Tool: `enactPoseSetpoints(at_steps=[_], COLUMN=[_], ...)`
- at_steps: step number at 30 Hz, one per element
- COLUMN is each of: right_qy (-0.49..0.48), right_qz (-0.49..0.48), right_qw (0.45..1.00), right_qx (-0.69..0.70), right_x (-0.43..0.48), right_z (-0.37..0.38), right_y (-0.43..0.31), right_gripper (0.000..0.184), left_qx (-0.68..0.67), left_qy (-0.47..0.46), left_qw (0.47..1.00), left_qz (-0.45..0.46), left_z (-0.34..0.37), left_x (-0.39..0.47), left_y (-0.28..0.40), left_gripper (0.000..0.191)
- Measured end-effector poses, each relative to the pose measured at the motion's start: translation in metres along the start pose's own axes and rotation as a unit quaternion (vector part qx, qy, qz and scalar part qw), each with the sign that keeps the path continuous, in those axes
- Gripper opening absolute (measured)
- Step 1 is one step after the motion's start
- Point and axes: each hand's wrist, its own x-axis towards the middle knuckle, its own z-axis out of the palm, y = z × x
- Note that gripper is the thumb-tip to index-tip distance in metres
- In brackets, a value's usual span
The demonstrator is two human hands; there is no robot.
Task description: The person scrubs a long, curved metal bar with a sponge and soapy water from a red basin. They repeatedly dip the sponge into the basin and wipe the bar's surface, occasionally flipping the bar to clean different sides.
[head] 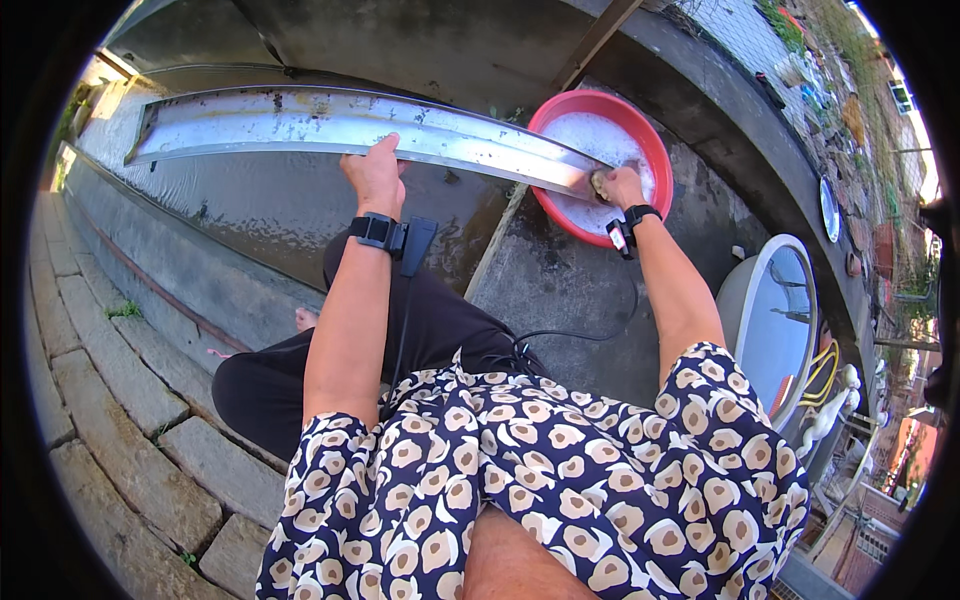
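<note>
A long, shiny metal channel [315, 124] stretches across the view, with dark and yellowish stains along its far side. My left hand [377, 172] grips its near edge around the middle, thumb on top. The channel's right end lies over a red plastic basin [656, 142] of foamy water [592, 135]. At that end, my right hand [624, 186] holds a yellowish-brown scrubbing pad [600, 185] against the metal. My fingers partly hide the pad. The channel's left end extends over wet concrete.
Wet, dark concrete [247, 217] lies below the channel. A large round tub [780, 300] of water stands at right, beside a yellow hose [821, 375]. Stone paving [127, 480] runs along the left. A black cable [585, 335] loops from my right wrist to my waist.
</note>
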Motion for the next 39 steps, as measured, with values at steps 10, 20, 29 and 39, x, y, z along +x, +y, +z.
enactPoseSetpoints(at_steps=[10,20,29,39], right_qy=[0.274,0.25,0.295,0.248], right_qz=[-0.447,-0.303,-0.391,-0.278], right_qw=[0.823,0.919,0.871,0.927], right_qx=[0.218,0.034,0.036,-0.031], right_x=[-0.063,-0.009,-0.019,0.001], right_z=[-0.052,-0.017,-0.025,-0.022], right_y=[-0.225,-0.09,-0.128,-0.076], right_gripper=[0.035,0.012,0.01,0.014], left_qx=[-0.018,-0.028,0.003,-0.016], left_qy=[0.0,-0.008,-0.027,-0.043], left_qw=[1.0,0.999,0.999,0.998], left_qz=[0.007,0.024,0.019,0.037], left_z=[0.006,-0.003,-0.003,-0.009], left_x=[-0.005,-0.003,0.0,-0.003], left_y=[0.002,-0.007,-0.003,-0.002], left_gripper=[0.039,0.035,0.033,0.033])
